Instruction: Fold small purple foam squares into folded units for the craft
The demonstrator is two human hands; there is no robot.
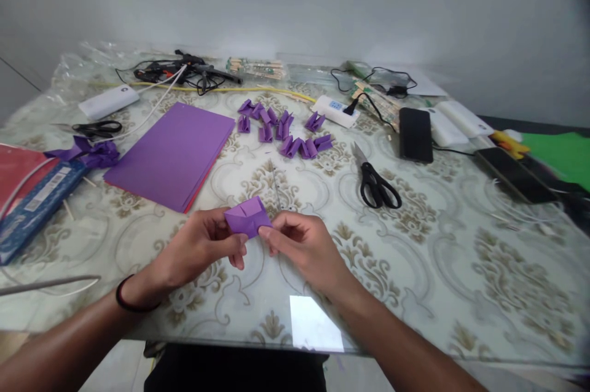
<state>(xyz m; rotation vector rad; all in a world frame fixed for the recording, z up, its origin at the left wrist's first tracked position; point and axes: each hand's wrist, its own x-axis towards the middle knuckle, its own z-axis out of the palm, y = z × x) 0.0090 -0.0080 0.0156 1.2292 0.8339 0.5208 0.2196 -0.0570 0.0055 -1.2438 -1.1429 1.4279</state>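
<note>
A small folded piece of purple paper (249, 217) is pinched between both hands above the near part of the table, creases showing on its face. My left hand (209, 244) grips its left side, thumb in front along the lower edge. At the lower right corner my right hand (299, 244) holds it between thumb and fingers. Beyond the hands lies a group of several folded purple paper pieces (284, 126). To their left rests a stack of purple paper sheets (173, 155), with red showing beneath. Black-handled scissors (375, 186) lie right of the hands.
Along the back are a power strip (335, 110), a glue gun with cables (193, 69) and bundled sticks (255, 67). Two phones (415, 135) lie at the right. A second pair of scissors (98, 129), purple scraps (90, 152) and a blue box (41, 207) occupy the left.
</note>
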